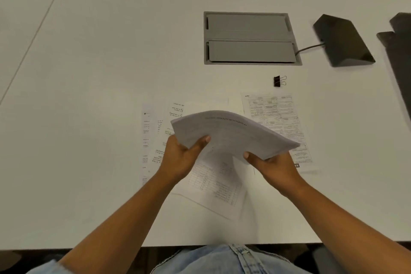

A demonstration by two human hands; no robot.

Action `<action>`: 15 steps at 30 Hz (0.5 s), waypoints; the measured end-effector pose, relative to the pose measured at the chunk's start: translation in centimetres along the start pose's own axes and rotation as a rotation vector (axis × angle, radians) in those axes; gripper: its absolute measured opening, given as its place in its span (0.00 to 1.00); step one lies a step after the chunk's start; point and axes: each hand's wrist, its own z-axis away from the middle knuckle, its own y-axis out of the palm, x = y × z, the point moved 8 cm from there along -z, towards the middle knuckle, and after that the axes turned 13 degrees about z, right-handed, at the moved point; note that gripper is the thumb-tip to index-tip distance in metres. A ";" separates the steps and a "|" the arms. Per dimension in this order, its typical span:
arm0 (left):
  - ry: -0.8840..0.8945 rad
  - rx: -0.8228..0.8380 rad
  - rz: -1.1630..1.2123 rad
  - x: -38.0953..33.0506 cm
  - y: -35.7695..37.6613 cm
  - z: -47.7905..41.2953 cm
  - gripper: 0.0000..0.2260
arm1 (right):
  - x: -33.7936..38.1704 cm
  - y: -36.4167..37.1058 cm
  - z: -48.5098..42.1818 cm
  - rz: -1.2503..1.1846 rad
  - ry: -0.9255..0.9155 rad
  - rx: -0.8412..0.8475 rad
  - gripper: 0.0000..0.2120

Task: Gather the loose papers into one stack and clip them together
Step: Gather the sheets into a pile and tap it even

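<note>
Left hand (pixel 180 158): thumb on top, fingers under; grips near-left corner of thick, bowed white paper stack (pixel 231 133).
Right hand (pixel 272 165): same pinch, stack's near-right edge.
Stack: raised above loose printed sheets (pixel 213 182) on white table (pixel 100 73).
Black binder clip (pixel 279 81): beyond stack, apart, untouched.

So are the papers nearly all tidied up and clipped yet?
Not yet. Some sheets are already gathered: both hands, left hand and right hand, hold a bundle of papers above the table. Several loose sheets lie underneath, waiting to be added. The binder clip sits untouched farther back, so clipping is left.
</note>
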 end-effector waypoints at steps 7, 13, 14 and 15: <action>0.032 0.035 0.073 -2.7 -0.3 -0.6 0.14 | -1.3 -0.2 -0.1 0.056 0.049 0.049 0.07; -0.261 0.066 0.154 0.3 -0.9 1.0 0.16 | -1.9 0.0 0.4 -0.301 0.185 0.037 0.10; -0.328 0.087 0.142 1.2 -0.9 1.6 0.17 | -2.2 0.4 0.6 -0.343 0.208 0.058 0.13; -0.381 0.103 0.136 2.1 -0.9 2.3 0.17 | -2.6 0.7 0.9 -0.360 0.232 0.089 0.17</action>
